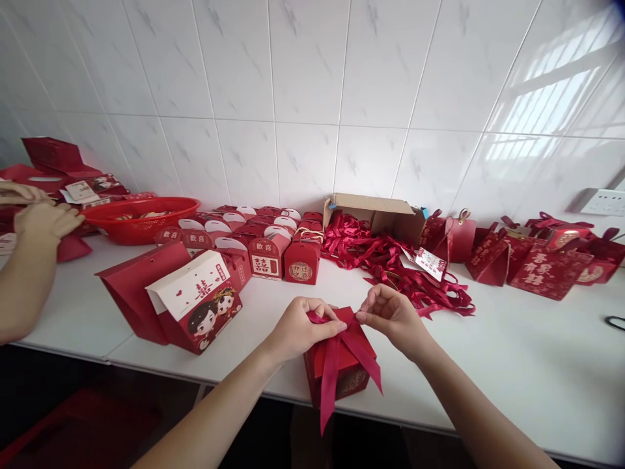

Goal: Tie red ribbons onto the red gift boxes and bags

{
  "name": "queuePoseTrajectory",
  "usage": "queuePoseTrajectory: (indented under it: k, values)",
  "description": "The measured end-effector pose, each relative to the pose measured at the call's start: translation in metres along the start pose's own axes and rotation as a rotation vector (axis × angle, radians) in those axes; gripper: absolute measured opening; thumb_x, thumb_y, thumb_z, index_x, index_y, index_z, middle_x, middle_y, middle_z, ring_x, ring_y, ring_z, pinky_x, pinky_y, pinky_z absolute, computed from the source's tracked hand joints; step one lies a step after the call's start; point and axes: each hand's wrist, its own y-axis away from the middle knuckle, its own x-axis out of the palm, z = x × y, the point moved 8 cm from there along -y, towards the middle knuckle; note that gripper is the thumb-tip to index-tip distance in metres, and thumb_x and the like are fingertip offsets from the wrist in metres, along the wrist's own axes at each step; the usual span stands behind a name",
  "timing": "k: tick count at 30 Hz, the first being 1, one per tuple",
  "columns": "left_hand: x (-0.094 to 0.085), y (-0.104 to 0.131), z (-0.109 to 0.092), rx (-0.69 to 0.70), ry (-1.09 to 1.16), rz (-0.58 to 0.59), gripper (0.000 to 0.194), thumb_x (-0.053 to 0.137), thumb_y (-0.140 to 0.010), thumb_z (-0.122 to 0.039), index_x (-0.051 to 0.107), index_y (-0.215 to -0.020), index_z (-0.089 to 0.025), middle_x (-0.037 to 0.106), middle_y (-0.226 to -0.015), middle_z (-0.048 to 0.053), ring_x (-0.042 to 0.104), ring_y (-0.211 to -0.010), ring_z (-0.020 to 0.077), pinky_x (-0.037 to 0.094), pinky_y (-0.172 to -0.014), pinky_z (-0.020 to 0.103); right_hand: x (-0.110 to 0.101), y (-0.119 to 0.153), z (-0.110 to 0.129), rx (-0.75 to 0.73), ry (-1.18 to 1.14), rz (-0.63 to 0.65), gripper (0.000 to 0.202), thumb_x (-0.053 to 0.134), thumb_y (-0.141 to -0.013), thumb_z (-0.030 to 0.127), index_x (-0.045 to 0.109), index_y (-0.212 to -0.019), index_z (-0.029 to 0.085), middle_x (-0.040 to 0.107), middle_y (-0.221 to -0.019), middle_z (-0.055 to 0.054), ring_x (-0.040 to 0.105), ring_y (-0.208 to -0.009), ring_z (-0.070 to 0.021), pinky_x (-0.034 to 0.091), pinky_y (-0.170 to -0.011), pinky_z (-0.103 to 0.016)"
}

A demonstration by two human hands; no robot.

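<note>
A red gift box [359, 383] with gold print stands at the table's front edge, between my hands. Dark red ribbon [331, 371] lies across its top in a bow, and two tails hang down the front. My left hand [305, 327] pinches the ribbon's left loop between thumb and fingers. On the other side, my right hand [390, 319] has its thumb and fingertips closed on the ribbon at the box's top right. Part of the bow is hidden behind my fingers.
A heap of loose ribbons [405, 273] spills from a cardboard box [371, 203] behind. Several small boxes [266, 257] stand back left, near two larger boxes [195, 299] and a red basket [141, 225]. Finished-looking bags [551, 267] line the right. Another person's hands [41, 218] are at far left.
</note>
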Motion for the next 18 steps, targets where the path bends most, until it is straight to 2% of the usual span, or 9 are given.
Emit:
queuePoseTrajectory:
  k: [6,9,11,13,15,18]
  values:
    - [0.001,0.000,0.000,0.006,0.007,0.027,0.052,0.075,-0.067,-0.030,0.028,-0.048,-0.020,0.071,-0.080,0.006,0.064,-0.101,0.0254,0.046,-0.085,0.032,-0.008,0.004,-0.002,-0.009,-0.007,-0.026,0.040,0.084,-0.065,0.035,0.047,-0.071,0.021,0.064,-0.068,0.002,0.061,-0.067,-0.0126,0.050,-0.068,-0.029]
    - [0.000,0.000,0.001,-0.017,0.018,0.043,0.042,0.079,-0.064,-0.029,0.040,-0.052,-0.019,0.070,-0.080,0.005,0.064,-0.098,0.0235,0.047,-0.083,0.031,-0.007,0.006,0.000,-0.019,0.012,-0.008,0.036,0.082,-0.068,0.035,0.050,-0.077,0.021,0.062,-0.072,0.002,0.060,-0.070,-0.0121,0.050,-0.069,-0.028]
    - [-0.001,0.002,0.001,-0.040,0.015,0.061,0.031,0.082,-0.062,-0.029,0.052,-0.060,-0.018,0.070,-0.082,0.004,0.064,-0.091,0.0213,0.048,-0.078,0.030,-0.005,0.006,0.001,-0.004,0.041,0.029,0.035,0.080,-0.070,0.036,0.053,-0.087,0.022,0.060,-0.075,0.002,0.058,-0.072,-0.0116,0.048,-0.069,-0.027]
    - [-0.002,0.003,0.000,-0.065,0.015,0.086,0.029,0.083,-0.061,-0.029,0.058,-0.069,-0.017,0.069,-0.083,0.003,0.063,-0.082,0.0184,0.048,-0.072,0.028,-0.002,0.007,0.000,0.039,0.081,0.079,0.039,0.078,-0.073,0.040,0.053,-0.098,0.022,0.059,-0.078,0.002,0.056,-0.073,-0.0115,0.047,-0.068,-0.027]
    - [-0.002,0.004,-0.002,-0.081,0.044,0.110,0.029,0.082,-0.063,-0.030,0.059,-0.073,-0.017,0.068,-0.083,0.002,0.062,-0.078,0.0158,0.047,-0.069,0.026,0.000,0.009,-0.003,0.083,0.144,0.116,0.041,0.074,-0.075,0.046,0.053,-0.102,0.021,0.058,-0.081,0.001,0.055,-0.074,-0.0122,0.045,-0.068,-0.027]
    - [-0.001,0.004,-0.004,-0.071,0.120,0.111,0.031,0.077,-0.071,-0.031,0.049,-0.066,-0.017,0.069,-0.085,0.002,0.060,-0.077,0.0135,0.046,-0.070,0.025,0.001,0.011,-0.006,0.097,0.275,0.139,0.036,0.065,-0.081,0.053,0.055,-0.091,0.020,0.056,-0.081,0.000,0.052,-0.074,-0.0131,0.043,-0.066,-0.028]
